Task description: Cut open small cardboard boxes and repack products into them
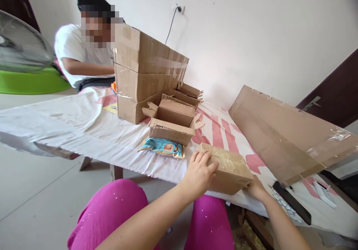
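A closed brown cardboard box (231, 164) with shiny tape on top lies at the table's near edge. My left hand (201, 169) rests over its left end, fingers bent onto the top. At the opposite end my right hand (256, 188) grips the lower corner, its fingertips partly hidden behind the box. Left of the box lies a blue snack packet (163, 146) with a picture on its front. Just behind the packet stands an open cardboard box (172, 128) with its flaps spread.
Stacked taped cartons (152, 67) form a wall, with more open boxes (186, 95) alongside. A large cardboard sheet (279, 138) leans at right, near a black phone-like object (292, 201). Beyond the cartons sits a person in a white shirt (72, 48), beside a fan (22, 43).
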`<state>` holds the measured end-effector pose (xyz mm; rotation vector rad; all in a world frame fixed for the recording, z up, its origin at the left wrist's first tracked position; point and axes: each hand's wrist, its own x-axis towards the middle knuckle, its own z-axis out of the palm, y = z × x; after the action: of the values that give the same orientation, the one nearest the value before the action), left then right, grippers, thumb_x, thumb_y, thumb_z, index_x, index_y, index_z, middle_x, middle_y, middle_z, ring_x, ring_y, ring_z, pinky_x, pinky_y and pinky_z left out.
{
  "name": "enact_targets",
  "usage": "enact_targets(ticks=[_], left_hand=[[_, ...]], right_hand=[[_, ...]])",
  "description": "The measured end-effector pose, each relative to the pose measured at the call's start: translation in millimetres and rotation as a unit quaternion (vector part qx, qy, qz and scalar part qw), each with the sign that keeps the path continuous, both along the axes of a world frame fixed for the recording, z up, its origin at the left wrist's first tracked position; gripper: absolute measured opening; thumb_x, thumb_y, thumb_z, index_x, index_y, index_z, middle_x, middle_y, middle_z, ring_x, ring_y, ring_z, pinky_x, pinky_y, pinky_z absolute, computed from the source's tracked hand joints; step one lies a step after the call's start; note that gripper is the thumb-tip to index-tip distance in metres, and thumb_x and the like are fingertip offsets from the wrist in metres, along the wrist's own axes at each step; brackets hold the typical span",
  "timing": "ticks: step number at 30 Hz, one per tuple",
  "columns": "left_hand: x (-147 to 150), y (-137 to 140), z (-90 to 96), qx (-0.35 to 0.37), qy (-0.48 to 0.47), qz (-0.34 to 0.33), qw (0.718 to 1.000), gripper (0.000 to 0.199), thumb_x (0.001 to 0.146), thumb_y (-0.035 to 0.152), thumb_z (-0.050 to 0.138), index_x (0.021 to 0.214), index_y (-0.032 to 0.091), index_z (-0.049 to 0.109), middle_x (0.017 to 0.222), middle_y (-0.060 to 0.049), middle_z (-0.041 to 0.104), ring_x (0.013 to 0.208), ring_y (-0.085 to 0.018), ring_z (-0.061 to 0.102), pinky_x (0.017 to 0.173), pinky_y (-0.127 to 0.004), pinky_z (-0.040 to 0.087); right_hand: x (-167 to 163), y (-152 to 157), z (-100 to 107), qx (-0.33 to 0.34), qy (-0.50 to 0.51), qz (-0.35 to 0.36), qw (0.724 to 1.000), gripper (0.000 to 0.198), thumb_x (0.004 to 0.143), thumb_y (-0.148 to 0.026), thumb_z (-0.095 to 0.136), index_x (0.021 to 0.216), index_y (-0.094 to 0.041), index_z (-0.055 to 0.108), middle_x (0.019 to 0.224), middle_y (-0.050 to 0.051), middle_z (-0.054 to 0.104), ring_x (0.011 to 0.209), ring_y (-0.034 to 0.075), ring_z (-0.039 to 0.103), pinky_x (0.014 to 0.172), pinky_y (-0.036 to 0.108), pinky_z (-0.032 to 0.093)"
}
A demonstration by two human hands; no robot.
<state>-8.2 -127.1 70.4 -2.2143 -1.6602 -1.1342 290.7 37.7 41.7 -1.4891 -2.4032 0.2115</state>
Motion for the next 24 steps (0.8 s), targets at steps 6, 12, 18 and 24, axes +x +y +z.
enact_targets(ticks=[6, 12, 18, 24], left_hand=[[-0.6, 0.0, -4.3, -0.021, -0.070, 0.006, 0.997, 0.038, 0.079, 0.021, 0.070, 0.115, 0.031, 0.066, 0.130, -0.011, 0.045, 0.132, -0.038, 0.032, 0.103, -0.060, 0.037], [-1.4, 2.4, -9.2, -0.016, -0.106, -0.017, 0.994, 0.040, 0.077, 0.015, 0.070, 0.114, 0.029, 0.068, 0.136, -0.012, 0.039, 0.135, -0.037, 0.031, 0.106, -0.058, 0.038], [0.8, 3.0, -7.0, -0.018, -0.110, 0.005, 0.994, 0.040, 0.076, 0.017, 0.072, 0.113, 0.031, 0.069, 0.132, -0.011, 0.041, 0.130, -0.036, 0.037, 0.104, -0.057, 0.040], [4.6, -2.0, -5.2, -0.009, -0.097, 0.058, 0.994, 0.043, 0.076, 0.018, 0.072, 0.114, 0.037, 0.068, 0.150, -0.007, 0.025, 0.138, -0.045, 0.022, 0.104, -0.066, 0.034]], right_hand=[[15.5, 3.8, -7.2, 0.020, -0.023, -0.027, 0.999, 0.031, 0.077, -0.026, 0.048, 0.101, -0.023, 0.068, 0.097, 0.010, 0.072, 0.101, 0.027, 0.066, 0.088, 0.039, 0.051], [26.2, 26.5, 57.0, 0.085, 0.031, -0.074, 0.993, 0.049, 0.087, -0.026, 0.028, 0.128, -0.012, 0.051, 0.112, 0.017, 0.067, 0.098, 0.027, 0.067, 0.087, 0.045, 0.053], [-57.5, -19.5, 130.0, 0.058, -0.033, 0.175, 0.982, 0.044, 0.096, -0.035, 0.033, 0.135, -0.023, 0.050, 0.114, 0.008, 0.069, 0.091, 0.020, 0.069, 0.085, 0.037, 0.054], [-138.3, -47.7, 140.0, 0.065, -0.172, 0.325, 0.928, 0.038, 0.098, -0.030, 0.036, 0.132, -0.028, 0.055, 0.117, 0.006, 0.068, 0.104, 0.020, 0.065, 0.088, 0.034, 0.050]])
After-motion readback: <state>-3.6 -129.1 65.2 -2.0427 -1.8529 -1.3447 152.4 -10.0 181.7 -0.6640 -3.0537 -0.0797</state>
